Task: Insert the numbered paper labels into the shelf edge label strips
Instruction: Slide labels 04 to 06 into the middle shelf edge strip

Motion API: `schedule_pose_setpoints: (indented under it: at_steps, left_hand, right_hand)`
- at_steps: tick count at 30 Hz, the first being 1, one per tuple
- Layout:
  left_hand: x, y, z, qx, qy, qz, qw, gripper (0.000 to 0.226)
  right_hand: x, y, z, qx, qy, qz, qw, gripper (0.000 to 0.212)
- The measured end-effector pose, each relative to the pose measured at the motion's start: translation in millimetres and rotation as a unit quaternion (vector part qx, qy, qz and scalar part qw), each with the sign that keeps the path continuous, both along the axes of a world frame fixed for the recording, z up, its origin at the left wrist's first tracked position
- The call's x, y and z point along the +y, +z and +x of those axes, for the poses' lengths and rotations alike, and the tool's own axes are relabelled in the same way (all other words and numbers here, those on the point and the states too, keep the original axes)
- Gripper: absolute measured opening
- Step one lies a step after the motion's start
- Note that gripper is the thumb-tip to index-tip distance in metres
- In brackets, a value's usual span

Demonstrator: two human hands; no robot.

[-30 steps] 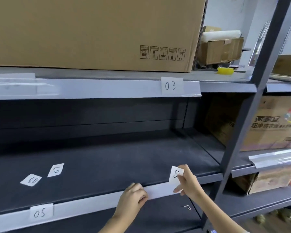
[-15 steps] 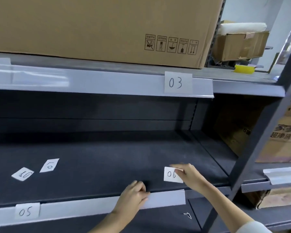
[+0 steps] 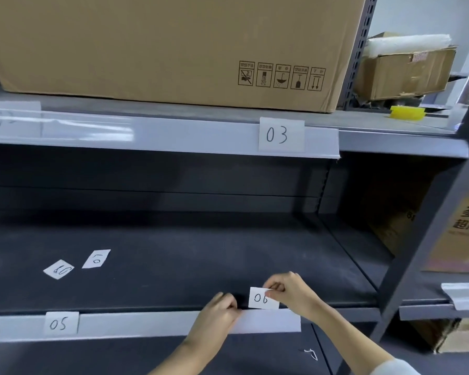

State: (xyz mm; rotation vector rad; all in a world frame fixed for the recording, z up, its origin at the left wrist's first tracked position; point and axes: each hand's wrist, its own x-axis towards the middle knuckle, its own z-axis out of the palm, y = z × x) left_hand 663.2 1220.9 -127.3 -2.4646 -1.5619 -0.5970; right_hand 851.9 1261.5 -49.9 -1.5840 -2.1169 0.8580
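Observation:
My right hand (image 3: 293,292) pinches the white paper label "06" (image 3: 261,299) by its top right corner, its lower edge at the top of the lower shelf's label strip (image 3: 152,322). My left hand (image 3: 218,311) grips the top edge of that strip just left of the label. Label "05" (image 3: 60,323) sits in the same strip at the left. Label "03" (image 3: 280,134) sits in the upper strip (image 3: 173,136). Two loose labels (image 3: 77,264) lie on the dark shelf board.
A large cardboard box (image 3: 160,44) fills the upper shelf. A grey upright post (image 3: 428,231) stands at the right, with more boxes (image 3: 463,234) beyond it. A yellow object (image 3: 406,112) and a smaller box (image 3: 404,71) sit at the upper right.
My right hand turned label "06" upright and brought it down to the strip's top edge. My left hand stayed on the strip. The camera view shifted left.

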Motion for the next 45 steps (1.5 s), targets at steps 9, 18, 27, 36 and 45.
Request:
schedule_pose_setpoints:
  at_steps: [9,18,27,36,45]
  left_hand:
    - [-4,5,5,-0.065,0.006,-0.054,0.996,0.038]
    - [-6,15,8,-0.093,0.03,-0.113,0.989,0.023]
    - [-8,21,7,-0.094,0.045,-0.133,0.986,0.027]
    - [-10,22,8,-0.114,0.045,-0.133,0.984,0.025]
    - [-6,22,9,-0.11,0.057,-0.128,0.984,0.024]
  right_hand:
    - [-3,3,-3,-0.009,0.022,0.011,1.0,0.019]
    - [-7,4,1,-0.029,0.048,0.053,0.997,0.019]
    - [-8,-6,-10,-0.021,0.033,0.057,0.998,0.018]
    - [-17,-16,-6,-0.06,0.033,0.038,0.997,0.021]
    - [-18,-19,-7,-0.136,0.075,0.135,0.979,0.025]
